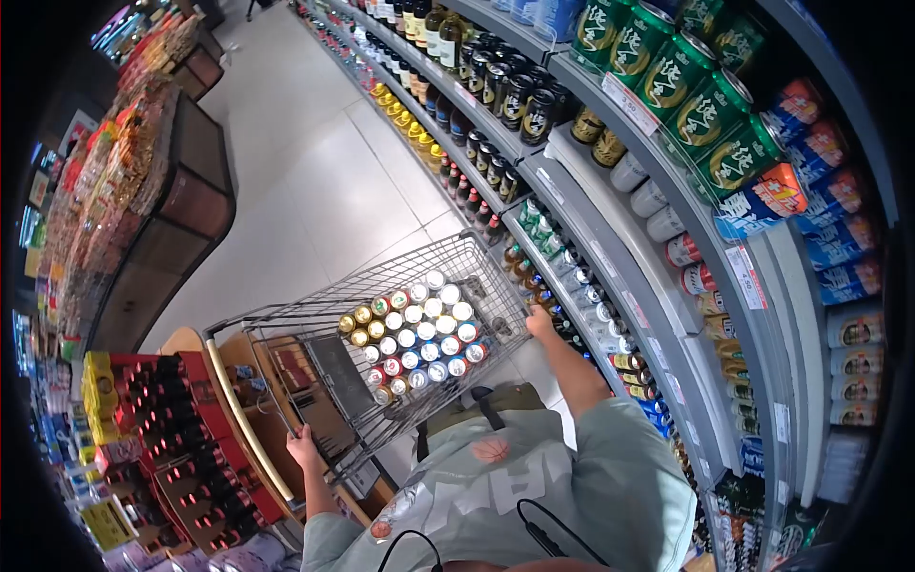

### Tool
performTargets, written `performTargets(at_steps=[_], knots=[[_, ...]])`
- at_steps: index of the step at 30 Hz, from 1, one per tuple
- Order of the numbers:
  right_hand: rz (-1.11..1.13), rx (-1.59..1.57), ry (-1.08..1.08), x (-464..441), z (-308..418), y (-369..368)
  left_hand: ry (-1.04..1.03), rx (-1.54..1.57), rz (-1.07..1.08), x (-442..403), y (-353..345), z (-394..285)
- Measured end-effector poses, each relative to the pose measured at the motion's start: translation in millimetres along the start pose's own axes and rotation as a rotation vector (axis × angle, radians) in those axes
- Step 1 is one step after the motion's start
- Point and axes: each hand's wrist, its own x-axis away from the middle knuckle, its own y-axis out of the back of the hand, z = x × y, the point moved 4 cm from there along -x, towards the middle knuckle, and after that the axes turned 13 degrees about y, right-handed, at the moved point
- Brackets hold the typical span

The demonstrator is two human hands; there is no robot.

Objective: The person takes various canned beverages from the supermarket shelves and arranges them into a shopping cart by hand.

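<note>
A metal wire shopping cart (315, 319) stands sideways before me. Many drink cans (419, 334) stand upright in rows inside it, with silver, gold and blue-rimmed tops showing. At the cart's left end, my left hand (301, 444) is closed around the end of its handle. My right hand (539, 322) grips the wire rim at the opposite end, close to the shelves. A grey folding flap (343, 374) lies inside the basket beside the cans.
Along the right run shelves (610, 238) with bottles and cans, including large green cans (729, 153). Red crates of dark bottles (186, 448) stand at lower left, by a wooden counter with a pale edge (250, 419). Snack bins (172, 210) line the tiled aisle (286, 143).
</note>
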Motion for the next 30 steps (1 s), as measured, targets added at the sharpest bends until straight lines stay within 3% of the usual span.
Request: performTargets(at_steps=[2,4,6,8,10,14,15,19,22,25,27,30], knots=[[0.186,-0.230,0.068,0.8,24.4,32.9,-0.065,0.052,-0.005,-7.2,0.2,-14.1],[0.153,-0.260,0.147,13.3,48.8,75.2,-0.073,0.026,0.027,-16.4,0.2,-22.0],[0.407,-0.437,0.086,22.3,52.0,103.2,-0.181,-0.197,-0.101,5.6,1.8,-61.3],[0.416,-0.222,0.242,53.8,107.3,180.4,-0.180,-0.245,-0.075,-2.1,3.4,-62.0],[0.269,-0.173,0.496,75.0,139.9,242.7,-0.186,-0.233,-0.100,7.3,2.7,-80.9],[-0.009,-0.446,0.326,102.2,176.3,392.5,-0.225,-0.183,-0.081,-10.3,4.2,-73.1],[-0.144,-0.364,0.429,111.3,202.8,438.6,-0.223,-0.186,-0.057,-11.0,4.7,-74.8],[-0.568,-0.315,0.464,133.0,218.2,584.6,-0.223,-0.262,-0.081,-19.8,4.5,-76.2],[-0.834,-0.337,0.581,131.0,234.1,659.7,-0.234,-0.269,-0.095,-20.5,2.7,-79.9],[-0.886,-0.115,0.530,106.4,241.8,692.8,-0.254,-0.281,-0.110,-30.0,-0.9,-74.6],[-0.752,0.106,0.399,86.6,237.0,699.1,-0.223,-0.261,-0.098,-41.3,-4.7,-71.9],[-0.572,0.130,0.283,58.3,231.8,690.9,-0.246,-0.201,-0.059,-48.6,-4.6,-69.0]])
